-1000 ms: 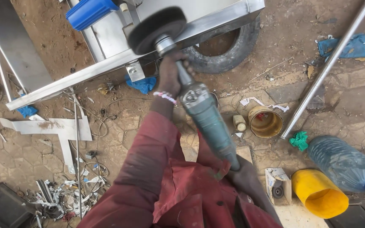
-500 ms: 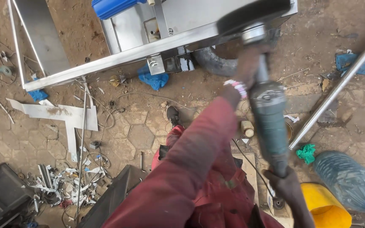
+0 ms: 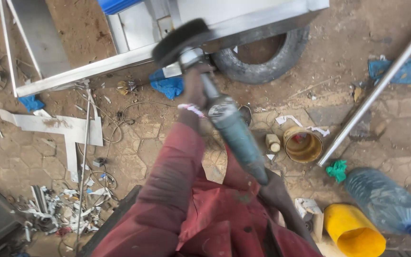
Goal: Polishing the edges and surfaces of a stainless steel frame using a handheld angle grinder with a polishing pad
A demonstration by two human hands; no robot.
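Angle grinder point(image 3: 231, 128), teal-bodied and held out over the ground, its dark round wheel point(image 3: 181, 40) laid against the edge of a long bright metal frame point(image 3: 120, 64); the tool runs diagonally from that wheel down toward the person's body. Left hand point(image 3: 193, 85) clenched around the neck of the grinder just behind the wheel, a pale beaded band point(image 3: 191, 109) at the wrist and a dark red sleeve point(image 3: 167, 190) below it; right hand point(image 3: 277, 190) clasped about the rear end of the grinder body, close against the red garment.

Behind the frame: an old black tyre point(image 3: 262, 62) lying flat on the dirt, and a blue object point(image 3: 117, 5) (only its lower edge shows) at the top of the view; a crumpled blue cloth point(image 3: 167, 85) lies just under the frame beside the wheel.

Ground to the right: a long metal tube point(image 3: 376, 90) laid slantwise; a rusty open tin point(image 3: 303, 144) near its lower end; a green rag point(image 3: 337, 170) just beside a large clear plastic water bottle point(image 3: 384, 202) on its side; a yellow bucket point(image 3: 353, 233) tipped over next to the bottle.

Ground to the left: a flat cut piece of sheet metal point(image 3: 58, 126), a thin rod point(image 3: 84, 162), loose wire, and a heap of small metal offcuts point(image 3: 58, 209); paving stones show through the dust.
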